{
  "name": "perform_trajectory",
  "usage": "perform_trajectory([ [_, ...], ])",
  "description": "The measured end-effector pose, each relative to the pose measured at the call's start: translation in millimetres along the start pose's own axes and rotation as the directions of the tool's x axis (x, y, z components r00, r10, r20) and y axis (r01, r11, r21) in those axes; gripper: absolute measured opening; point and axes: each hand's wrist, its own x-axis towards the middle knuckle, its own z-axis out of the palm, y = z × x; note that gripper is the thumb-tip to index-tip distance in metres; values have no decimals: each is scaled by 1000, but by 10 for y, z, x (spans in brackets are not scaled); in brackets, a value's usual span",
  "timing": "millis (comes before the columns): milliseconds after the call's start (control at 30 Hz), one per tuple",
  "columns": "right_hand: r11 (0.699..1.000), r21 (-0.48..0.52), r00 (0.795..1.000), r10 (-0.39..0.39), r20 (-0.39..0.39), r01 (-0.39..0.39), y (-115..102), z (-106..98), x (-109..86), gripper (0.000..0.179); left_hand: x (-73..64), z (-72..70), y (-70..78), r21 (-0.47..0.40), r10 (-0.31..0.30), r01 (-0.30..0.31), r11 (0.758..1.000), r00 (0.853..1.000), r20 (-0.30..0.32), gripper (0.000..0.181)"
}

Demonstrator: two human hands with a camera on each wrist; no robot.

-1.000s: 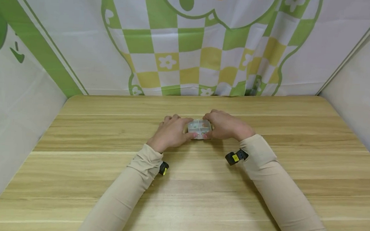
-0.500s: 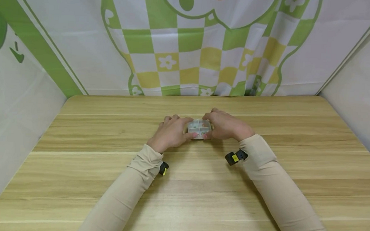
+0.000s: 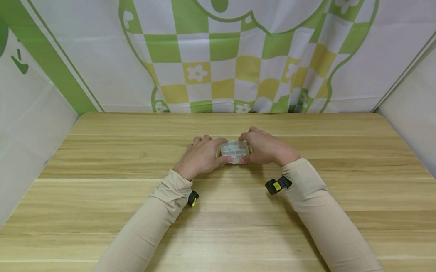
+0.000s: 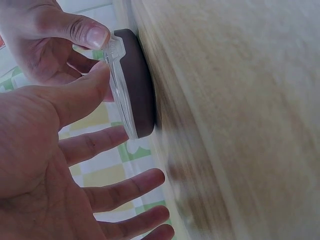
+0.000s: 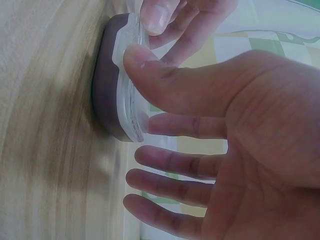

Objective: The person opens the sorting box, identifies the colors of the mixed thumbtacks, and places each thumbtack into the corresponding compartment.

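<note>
A small box [image 3: 234, 150] with a clear lid and four compartments lies flat on the wooden table. Tiny coloured bits show through its lid; what they are is too small to make out. From the wrist sides, its base [image 4: 137, 85] is dark brown. My left hand [image 3: 202, 155] pinches the lid's left end between thumb and index finger, the other fingers spread out. On the opposite end, my right hand [image 3: 267, 149] pinches the lid likewise, its remaining fingers extended. Both thumbs [image 5: 150, 75] sit close together at the lid's near edge.
The wooden table [image 3: 212, 235] reaches back to a hanging cloth [image 3: 193, 47] with green, yellow and white checks. White cloth walls [image 3: 431, 82] stand at both sides. Each wrist wears a black strap [image 3: 278, 185] with a yellow mark.
</note>
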Motion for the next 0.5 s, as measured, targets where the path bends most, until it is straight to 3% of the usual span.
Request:
perform_trajectory([
  [500,1000,-12,1000,1,-9,-1,-7,5,-5,62,-7,-3,9,-12,1,-1,1000,1000,-1,62],
])
